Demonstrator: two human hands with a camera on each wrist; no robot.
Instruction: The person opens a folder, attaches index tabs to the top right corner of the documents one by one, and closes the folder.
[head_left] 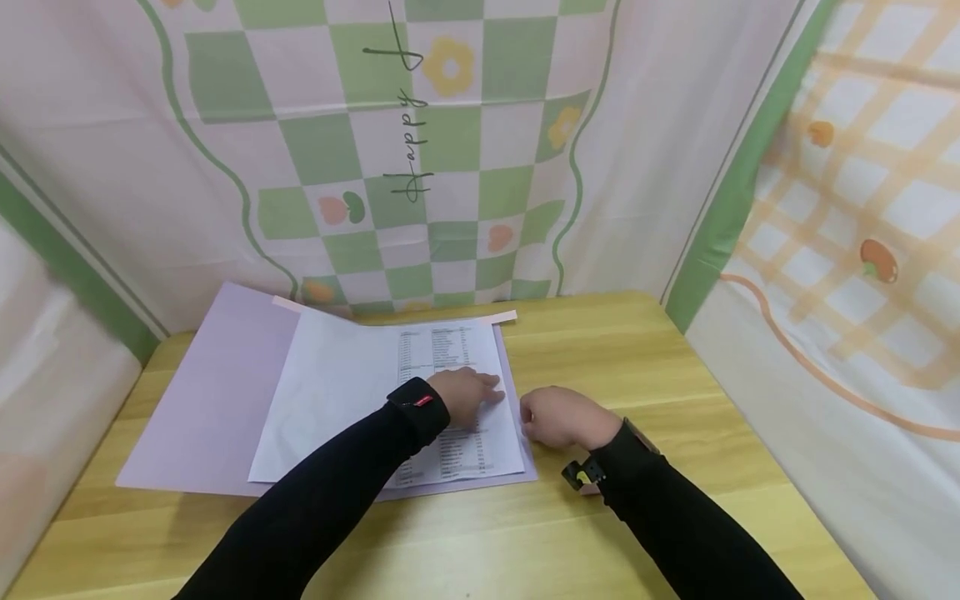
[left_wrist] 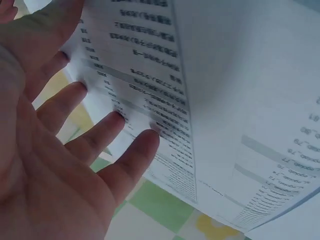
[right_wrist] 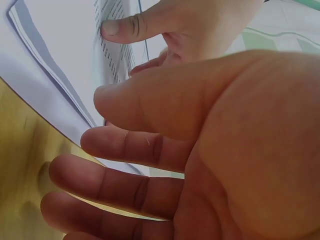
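Note:
On the table lies an opened light purple folder (head_left: 197, 400) with white sheets (head_left: 337, 375) spread over its right part. The right-hand sheet carries a printed table of text in columns. My left hand (head_left: 467, 395) rests over that printed sheet, and its fingers look nearly straight in the left wrist view. Just beside the folder's right edge is my right hand (head_left: 562, 415), fingers loosely bent. In the right wrist view, its thumb and fingers stand close to the sheets' edge, with nothing visibly gripped between them.
A pale pink strip (head_left: 504, 317) sticks out at the top of the sheets. The wooden table (head_left: 600, 350) is enclosed by a checked fabric curtain (head_left: 450, 167) at the back and more cloth (head_left: 847, 292) on the right. Black sleeves cover both arms.

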